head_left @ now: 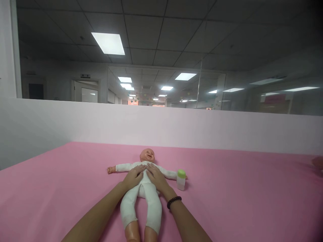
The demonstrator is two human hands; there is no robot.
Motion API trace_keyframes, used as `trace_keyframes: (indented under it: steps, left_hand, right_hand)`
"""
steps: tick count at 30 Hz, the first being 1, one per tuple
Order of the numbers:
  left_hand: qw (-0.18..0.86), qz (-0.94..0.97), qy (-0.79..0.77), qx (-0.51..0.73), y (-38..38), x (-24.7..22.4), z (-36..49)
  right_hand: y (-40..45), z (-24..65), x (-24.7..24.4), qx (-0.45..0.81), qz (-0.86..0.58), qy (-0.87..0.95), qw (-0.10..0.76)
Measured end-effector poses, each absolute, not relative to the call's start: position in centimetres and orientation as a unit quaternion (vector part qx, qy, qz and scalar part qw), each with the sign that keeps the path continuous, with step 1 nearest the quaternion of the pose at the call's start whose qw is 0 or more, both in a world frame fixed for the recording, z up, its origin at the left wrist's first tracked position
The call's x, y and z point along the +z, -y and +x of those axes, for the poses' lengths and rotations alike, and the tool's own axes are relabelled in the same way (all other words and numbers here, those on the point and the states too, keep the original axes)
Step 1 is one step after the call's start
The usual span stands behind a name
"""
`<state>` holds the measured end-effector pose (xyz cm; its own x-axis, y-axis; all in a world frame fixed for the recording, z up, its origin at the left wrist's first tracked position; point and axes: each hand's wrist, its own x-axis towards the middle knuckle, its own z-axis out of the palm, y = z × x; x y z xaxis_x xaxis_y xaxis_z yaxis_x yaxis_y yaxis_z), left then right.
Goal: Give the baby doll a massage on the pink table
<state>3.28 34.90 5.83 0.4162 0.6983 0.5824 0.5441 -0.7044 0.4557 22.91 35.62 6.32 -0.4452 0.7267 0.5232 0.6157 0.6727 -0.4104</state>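
Observation:
A baby doll (pixel 145 189) with a white cloth body lies on its back, its head toward the far wall and its arms spread wide. My left hand (pixel 133 176) rests flat on the left side of its chest, fingers stretched out. On the other side of the chest lies my right hand (pixel 156 177), also flat and open, the fingertips of both hands close together. A dark coiled band (pixel 174 201) circles my right wrist. Beside the doll's arm on the right stands a small bottle (pixel 181 179) with a green cap, partly covering the doll's hand.
Pink cloth (pixel 239 195) covers the table. Behind it runs a low white wall (pixel 161 126) with a glass pane (pixel 156 43) above. A blurred, skin-toned shape (pixel 317 162) shows at the right edge; I cannot tell what it is.

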Motion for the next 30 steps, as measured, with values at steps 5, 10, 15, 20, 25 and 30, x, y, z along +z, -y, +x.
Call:
trace_keyframes:
  steps: [5,10,15,20,25,30]
  left_hand:
    - [0.104,0.831,-0.387,0.385,-34.4,6.2,3.4]
    - [0.107,0.823,-0.394,0.395,-34.3,6.1,3.4]
    - [0.099,0.813,-0.407,0.405,-34.6,5.6,3.4]
    - [0.091,0.806,-0.431,0.395,-34.8,5.6,3.5]
    - [0.092,0.808,-0.43,0.392,-34.9,5.6,3.4]
    - [0.093,0.815,-0.418,0.39,-35.2,5.4,3.3]
  right_hand:
    - [-35.9,22.8,6.0,0.07,-0.44,0.834,0.326]
    - [-35.5,22.6,6.3,0.062,-0.471,0.822,0.315]
    - [-34.3,22.2,7.2,0.014,-0.52,0.78,0.347]
    - [-33.5,22.3,7.7,-0.008,-0.55,0.758,0.351]
    - [-34.0,22.5,7.2,0.005,-0.472,0.791,0.389]
    - [-34.5,22.8,6.9,0.063,-0.362,0.845,0.388]
